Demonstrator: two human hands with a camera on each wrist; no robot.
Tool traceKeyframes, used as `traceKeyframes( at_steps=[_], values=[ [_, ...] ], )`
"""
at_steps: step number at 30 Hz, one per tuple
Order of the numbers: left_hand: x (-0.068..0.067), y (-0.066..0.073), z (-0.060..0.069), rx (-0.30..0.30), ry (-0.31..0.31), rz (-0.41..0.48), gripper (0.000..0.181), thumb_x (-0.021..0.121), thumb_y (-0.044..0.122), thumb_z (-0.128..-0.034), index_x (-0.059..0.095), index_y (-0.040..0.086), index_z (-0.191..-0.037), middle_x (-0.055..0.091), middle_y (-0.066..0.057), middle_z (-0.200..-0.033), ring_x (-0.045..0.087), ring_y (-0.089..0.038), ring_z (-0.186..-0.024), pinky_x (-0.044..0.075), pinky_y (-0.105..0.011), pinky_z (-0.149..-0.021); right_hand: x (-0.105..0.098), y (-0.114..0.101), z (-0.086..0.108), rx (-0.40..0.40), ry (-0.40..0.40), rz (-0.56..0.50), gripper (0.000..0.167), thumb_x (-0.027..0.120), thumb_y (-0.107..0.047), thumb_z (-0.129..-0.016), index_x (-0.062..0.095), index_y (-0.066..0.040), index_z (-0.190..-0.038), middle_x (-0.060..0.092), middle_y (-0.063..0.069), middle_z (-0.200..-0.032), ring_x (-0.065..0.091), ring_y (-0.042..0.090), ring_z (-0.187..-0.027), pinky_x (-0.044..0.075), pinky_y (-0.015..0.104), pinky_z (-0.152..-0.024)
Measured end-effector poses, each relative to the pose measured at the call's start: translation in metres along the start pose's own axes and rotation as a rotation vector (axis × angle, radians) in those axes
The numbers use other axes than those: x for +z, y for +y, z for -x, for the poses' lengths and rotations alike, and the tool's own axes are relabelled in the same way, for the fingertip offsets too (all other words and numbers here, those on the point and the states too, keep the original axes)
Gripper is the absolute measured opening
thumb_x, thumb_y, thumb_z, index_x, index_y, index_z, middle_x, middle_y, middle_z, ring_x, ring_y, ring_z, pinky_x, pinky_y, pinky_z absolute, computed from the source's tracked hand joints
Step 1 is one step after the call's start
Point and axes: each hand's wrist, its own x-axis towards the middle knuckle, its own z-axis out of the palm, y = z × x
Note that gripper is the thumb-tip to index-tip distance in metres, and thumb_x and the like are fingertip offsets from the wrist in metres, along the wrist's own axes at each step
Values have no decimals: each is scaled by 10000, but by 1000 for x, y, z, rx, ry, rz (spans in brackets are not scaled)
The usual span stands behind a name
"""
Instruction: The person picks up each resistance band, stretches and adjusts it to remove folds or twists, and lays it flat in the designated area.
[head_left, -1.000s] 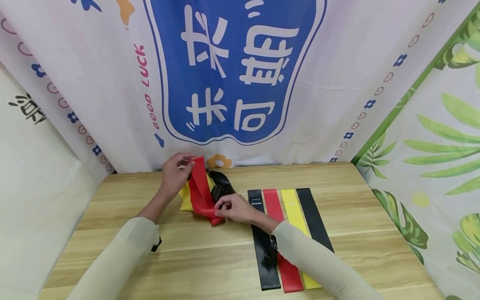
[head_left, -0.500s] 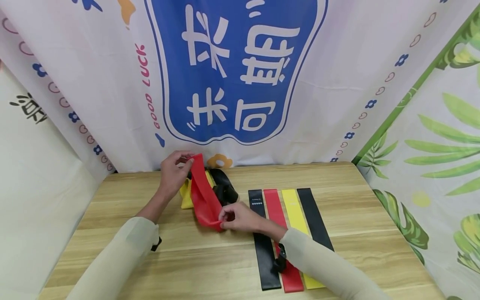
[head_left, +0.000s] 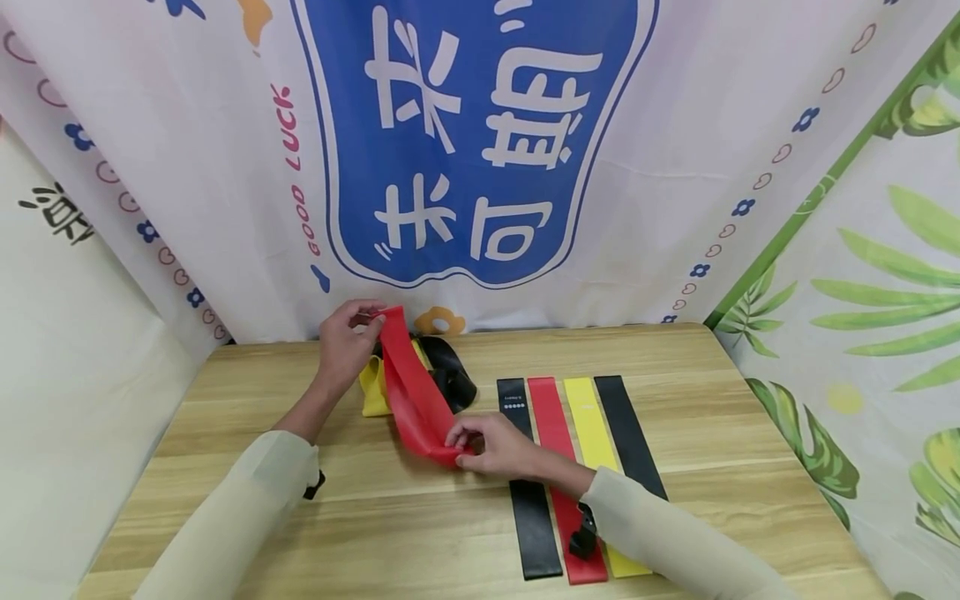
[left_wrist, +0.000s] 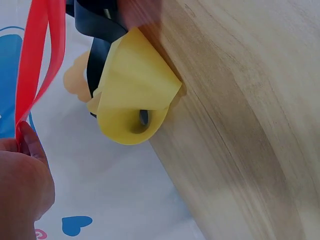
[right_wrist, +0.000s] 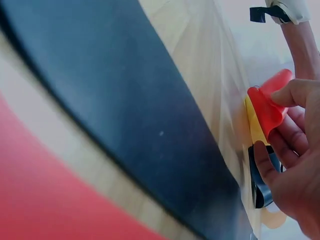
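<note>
A loose red band (head_left: 414, 387) stretches between both hands above the table. The left hand (head_left: 347, 346) pinches its upper end; in the left wrist view that hand (left_wrist: 26, 182) grips the red band (left_wrist: 33, 60) between thumb and fingers. The right hand (head_left: 497, 446) pinches the lower end, and in the right wrist view its thumb (right_wrist: 290, 94) presses on the red band (right_wrist: 270, 107). Behind the band lie a crumpled yellow band (head_left: 374, 387) and a curled black band (head_left: 447, 358); the yellow one (left_wrist: 135, 80) shows an open loop in the left wrist view.
Right of the hands, flat bands lie side by side on the wooden table (head_left: 360, 517): black (head_left: 534, 525), red (head_left: 549, 408), yellow (head_left: 588, 421) and another black (head_left: 630, 433). The right forearm passes over them. A printed curtain (head_left: 675, 100) hangs behind the table.
The right hand has moved right and toward the table's near edge, drawing out the red band's lower end. The left hand has shifted slightly left and up, keeping its pinch.
</note>
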Motion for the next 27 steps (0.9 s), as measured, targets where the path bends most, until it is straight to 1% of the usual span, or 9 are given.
traceKeyframes(
  at_steps=[3,6,10,12,15,18,22,25,27],
  values=[
    [-1,-2,0,-22,2,-8,209,681,16,-1002,752,4,-1198,740,-159,-1124,662,-239,-941,544,-225,-843,-1,1,4,6,31,-4,239,773,7,-919,763,-72,-1144,740,0,-988,649,29,-910,609,258,-839],
    [-2,-4,0,-38,1,-16,210,678,20,-1005,755,11,-1200,738,-158,-1117,660,-245,-938,526,-175,-823,-2,2,8,13,51,0,248,778,5,-918,776,-58,-1158,759,18,-1003,669,51,-910,613,275,-851],
    [-3,-6,0,-47,2,-9,209,673,14,-1002,757,7,-1193,733,-165,-1099,654,-248,-935,518,-150,-818,-2,1,13,10,67,5,196,800,-2,-908,795,-72,-1092,761,10,-1022,668,81,-935,603,269,-875],
    [-3,-6,0,-47,2,-6,210,671,14,-1001,759,3,-1191,731,-172,-1091,655,-253,-933,517,-147,-821,-2,1,15,-8,74,22,183,812,1,-897,802,-87,-1056,758,-6,-1016,651,81,-956,586,258,-889],
    [-4,-6,0,-52,-2,-9,215,666,19,-1004,758,4,-1197,729,-173,-1093,658,-255,-936,517,-139,-820,-2,1,16,-38,83,44,192,827,13,-876,813,-110,-1023,748,-32,-1004,622,77,-980,568,251,-885],
    [-5,-6,0,-64,-7,-13,221,662,17,-1008,752,-3,-1209,728,-178,-1112,660,-263,-945,514,-133,-811,-1,0,18,-58,99,43,205,835,25,-865,821,-115,-1014,743,-41,-1016,626,80,-1008,568,260,-896],
    [-7,-6,1,-83,-5,-33,227,654,15,-1015,745,-4,-1222,727,-179,-1137,657,-278,-953,506,-126,-788,0,-1,21,-85,152,63,201,848,19,-857,825,-127,-993,747,-41,-1047,639,102,-1056,556,296,-962],
    [-8,-5,1,-91,-1,-55,230,647,23,-1022,744,2,-1229,726,-175,-1145,657,-287,-962,500,-128,-788,0,-2,22,-106,199,91,196,854,10,-853,824,-144,-970,752,-36,-1058,639,126,-1077,545,333,-995],
    [-9,-5,1,-96,0,-61,231,645,26,-1024,742,0,-1232,725,-176,-1146,659,-293,-968,500,-136,-793,0,-3,24,-106,216,94,195,851,6,-858,822,-153,-968,757,-37,-1065,640,135,-1094,547,347,-1004]
  ],
)
